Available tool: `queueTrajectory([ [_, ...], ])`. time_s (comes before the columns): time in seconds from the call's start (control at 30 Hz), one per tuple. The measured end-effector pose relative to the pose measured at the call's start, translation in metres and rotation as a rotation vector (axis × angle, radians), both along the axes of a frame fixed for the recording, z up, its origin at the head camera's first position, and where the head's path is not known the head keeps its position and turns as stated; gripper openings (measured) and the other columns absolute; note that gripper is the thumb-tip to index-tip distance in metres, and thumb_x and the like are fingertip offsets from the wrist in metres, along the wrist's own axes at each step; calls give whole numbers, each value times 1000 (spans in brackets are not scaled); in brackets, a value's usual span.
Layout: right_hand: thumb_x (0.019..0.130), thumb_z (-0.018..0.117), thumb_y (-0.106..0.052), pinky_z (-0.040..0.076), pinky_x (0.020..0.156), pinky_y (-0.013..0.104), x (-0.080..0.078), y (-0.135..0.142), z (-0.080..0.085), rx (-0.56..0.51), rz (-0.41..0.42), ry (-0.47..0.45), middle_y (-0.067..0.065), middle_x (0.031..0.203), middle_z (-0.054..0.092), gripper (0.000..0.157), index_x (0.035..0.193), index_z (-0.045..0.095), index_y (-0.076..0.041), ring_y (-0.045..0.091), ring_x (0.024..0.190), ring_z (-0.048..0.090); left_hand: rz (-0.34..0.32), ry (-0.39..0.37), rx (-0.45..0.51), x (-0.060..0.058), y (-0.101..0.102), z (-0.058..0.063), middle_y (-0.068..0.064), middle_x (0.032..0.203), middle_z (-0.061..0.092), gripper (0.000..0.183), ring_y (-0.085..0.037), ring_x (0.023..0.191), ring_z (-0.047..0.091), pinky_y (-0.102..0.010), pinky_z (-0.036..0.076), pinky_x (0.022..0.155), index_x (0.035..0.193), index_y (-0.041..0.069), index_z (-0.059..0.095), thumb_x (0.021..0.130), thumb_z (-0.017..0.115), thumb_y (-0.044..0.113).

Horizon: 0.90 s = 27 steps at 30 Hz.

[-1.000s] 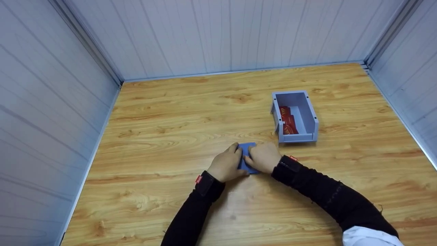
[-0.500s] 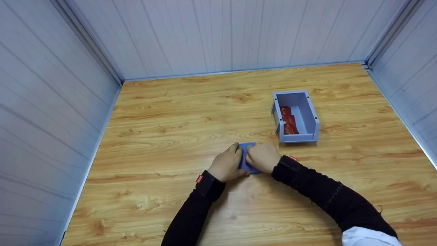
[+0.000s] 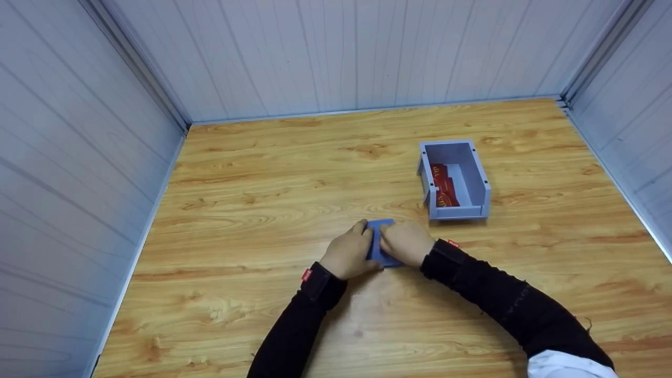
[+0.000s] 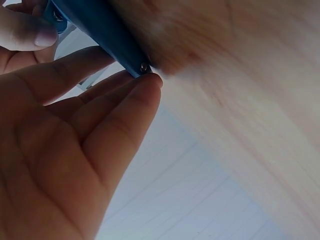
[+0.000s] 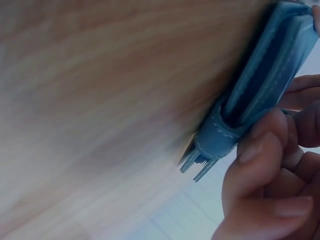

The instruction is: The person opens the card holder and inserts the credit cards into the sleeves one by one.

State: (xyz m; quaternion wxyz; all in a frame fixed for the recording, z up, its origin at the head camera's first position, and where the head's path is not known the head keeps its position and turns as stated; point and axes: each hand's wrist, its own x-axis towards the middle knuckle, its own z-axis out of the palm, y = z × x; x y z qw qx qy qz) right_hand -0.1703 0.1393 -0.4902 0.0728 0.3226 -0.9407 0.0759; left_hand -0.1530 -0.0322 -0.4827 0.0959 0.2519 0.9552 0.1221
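A blue stitched wallet [image 3: 374,245] lies on the table between both hands in the head view. My left hand [image 3: 346,253] holds it from the left, fingers at the far edge and thumb at the near edge. Across its right part my right hand [image 3: 407,241] grips with curled fingers. The left wrist view shows left fingertips against the wallet [image 4: 102,32], beside a small metal snap [image 4: 144,66]. In the right wrist view, a strap [image 5: 218,131] wraps the wallet's end, and right fingers [image 5: 272,165] curl at it. The right palm hides part of the wallet.
A grey open-front bin [image 3: 462,211] stands behind and to the right of the hands. Red cards [image 3: 445,190] with gold lettering lie along its left side. Pale panel walls [image 3: 336,58] bound the wooden table [image 3: 252,210] at the back and sides.
The right hand's fingers have drawn closer together over the wallet. My left hand, the wallet and the bin stay in place.
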Motion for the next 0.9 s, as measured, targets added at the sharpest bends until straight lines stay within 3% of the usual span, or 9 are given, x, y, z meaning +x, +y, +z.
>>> queueTrajectory([
  [0.33, 91, 58, -17, 45, 50, 46, 0, 1, 4, -30, -18, -76, 9, 59, 58, 22, 72, 52, -7, 30, 54, 58, -22, 30, -26, 1, 0, 0, -22, 149, 42, 85, -31, 129, 54, -37, 52, 100, 140, -2, 47, 80, 75, 51],
  [0.6, 92, 54, -16, 43, 49, 41, -2, 6, 7, -52, -28, -151, 4, 58, 51, 21, 73, 52, -7, 24, 52, 50, -18, 27, -34, 1, 1, 0, -22, 149, 42, 86, -31, 128, 55, -37, 52, 99, 141, -2, 46, 80, 75, 52],
  [0.77, 93, 54, -16, 45, 60, 43, -5, 12, 14, -83, -74, -180, -2, 57, 43, 24, 71, 50, -10, 22, 55, 47, -4, 20, -24, 0, 0, 0, -23, 149, 41, 88, -32, 128, 55, -38, 52, 99, 143, -1, 45, 79, 76, 51],
  [0.9, 94, 52, -18, 41, 59, 39, -6, 18, 18, -79, -114, -236, -4, 58, 41, 27, 68, 48, -13, 19, 56, 45, 1, 12, -20, 0, 0, 0, -23, 150, 41, 87, -32, 129, 54, -38, 51, 101, 143, -1, 45, 80, 76, 50],
])
